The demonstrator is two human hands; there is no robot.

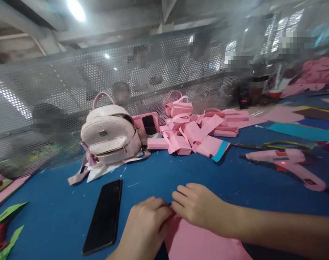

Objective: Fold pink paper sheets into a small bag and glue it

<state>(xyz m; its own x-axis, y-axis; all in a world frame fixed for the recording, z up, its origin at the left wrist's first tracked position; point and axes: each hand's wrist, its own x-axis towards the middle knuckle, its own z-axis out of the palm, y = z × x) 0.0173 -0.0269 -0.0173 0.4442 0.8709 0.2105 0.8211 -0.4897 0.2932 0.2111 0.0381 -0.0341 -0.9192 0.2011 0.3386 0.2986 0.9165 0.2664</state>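
A pink foam or felt sheet (199, 242) lies at the front edge of the blue table, partly below the picture. My left hand (149, 224) is closed on its far left corner, fingers curled inward. Right beside it, my right hand (193, 204) presses on the same far edge with bent fingers, the two hands touching or nearly so. The fingertips and the exact grip are hidden behind the knuckles. To the left of my left hand rests a black smartphone (103, 216), screen up.
A white backpack (111, 133) stands at the back, beside a heap of folded pink pieces (191, 133). On the right lie a pink glue gun (289, 164) with a lit red light, yellow-handled scissors (286, 145) and a teal sheet (302, 132). Perforated metal panel (80, 86) borders the table's far side.
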